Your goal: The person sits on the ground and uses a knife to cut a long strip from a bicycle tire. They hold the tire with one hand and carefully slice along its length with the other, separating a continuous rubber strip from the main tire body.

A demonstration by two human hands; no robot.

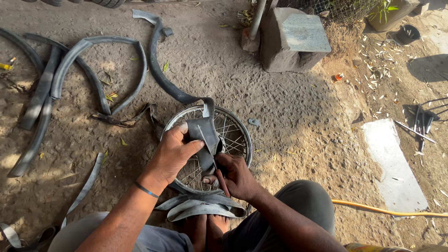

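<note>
The left hand [173,150] is clamped on a flat black rubber tube strip [203,135] over the spoked silver wheel rim [242,140], the right hand [235,175] just beside grips a thin blade, cut looks partway, long tail uncut.

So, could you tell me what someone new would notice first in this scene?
Most likely the spoked wheel rim lying on the dirt at centre, with the left hand pressing a strip of black rubber tube over it while the right hand works a thin tool against the strip. Next, the long cut rubber strips strewn across the ground to the left, and the grey stone block at the top.
</note>
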